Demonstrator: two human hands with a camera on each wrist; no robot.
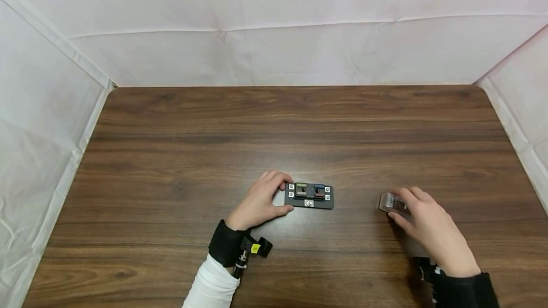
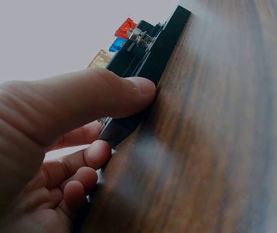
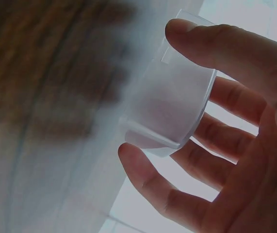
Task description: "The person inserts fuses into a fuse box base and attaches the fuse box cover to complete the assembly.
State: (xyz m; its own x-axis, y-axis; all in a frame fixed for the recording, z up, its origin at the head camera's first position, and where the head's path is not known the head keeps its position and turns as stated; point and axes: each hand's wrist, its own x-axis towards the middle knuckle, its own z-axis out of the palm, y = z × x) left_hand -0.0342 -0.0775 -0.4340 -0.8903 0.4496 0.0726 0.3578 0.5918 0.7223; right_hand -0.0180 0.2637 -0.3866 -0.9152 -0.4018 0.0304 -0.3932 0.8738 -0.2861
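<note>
A black fuse block (image 1: 311,205) lies flat on the wooden table, with small coloured blade fuses and silver screw terminals on top. My left hand (image 1: 259,202) grips its left end between thumb and fingers. The left wrist view shows the thumb (image 2: 128,94) against the block's side, with red, blue and yellowish fuses (image 2: 99,59) standing up beyond it. Farther right, my right hand (image 1: 432,232) holds a clear plastic cover (image 1: 388,202) by its edges. In the right wrist view this cover (image 3: 170,97) is see-through and box-shaped, with the thumb on one edge and fingertips on the opposite side.
The brown wooden table (image 1: 214,132) fills the work area. White sheeting (image 1: 299,56) hangs along its back edge, and more stands at the left and right sides. A band with a small camera (image 1: 265,247) is strapped to the left wrist.
</note>
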